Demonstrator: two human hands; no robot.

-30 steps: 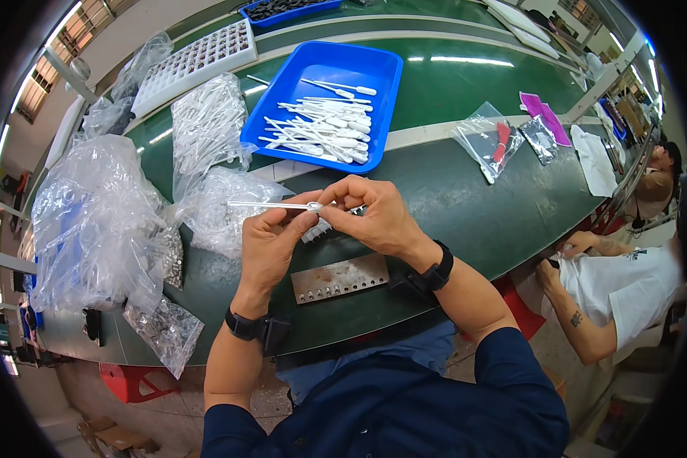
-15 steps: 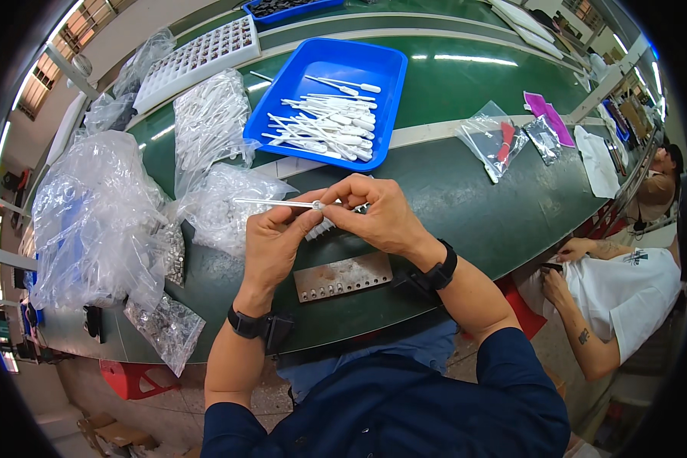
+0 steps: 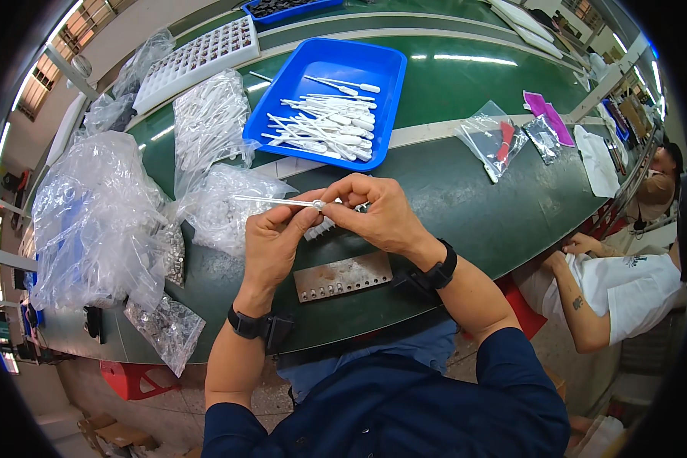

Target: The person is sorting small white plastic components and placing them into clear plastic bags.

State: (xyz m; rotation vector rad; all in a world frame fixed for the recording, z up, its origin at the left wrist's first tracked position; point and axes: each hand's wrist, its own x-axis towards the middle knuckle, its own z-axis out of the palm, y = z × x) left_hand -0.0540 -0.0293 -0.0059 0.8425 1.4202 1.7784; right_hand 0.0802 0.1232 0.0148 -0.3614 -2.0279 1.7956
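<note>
A thin white plastic stick (image 3: 267,201) points left across my fingers above the table. My left hand (image 3: 273,240) pinches it close to its ringed end, fingers closed. From the other side my right hand (image 3: 382,220) holds the same end between thumb and fingertips; whether a small part is also in that pinch cannot be made out. Partly covered by my hands, some small white pieces (image 3: 317,229) lie on the table. A metal plate (image 3: 347,275) with a row of holes along its near edge rests below my hands, some holes holding small metal parts.
Beyond my hands stands a blue tray (image 3: 395,80) of white sticks. Bagged sticks (image 3: 210,122), large clear bags (image 3: 91,221) and a bag of metal parts (image 3: 166,328) lie left. A bag with a red item (image 3: 492,139) is right. Another person (image 3: 611,298) sits at the right.
My hands and the stick have hardly moved; the stick's left end is slightly higher. At the right, the other person's arms and body have shifted.
</note>
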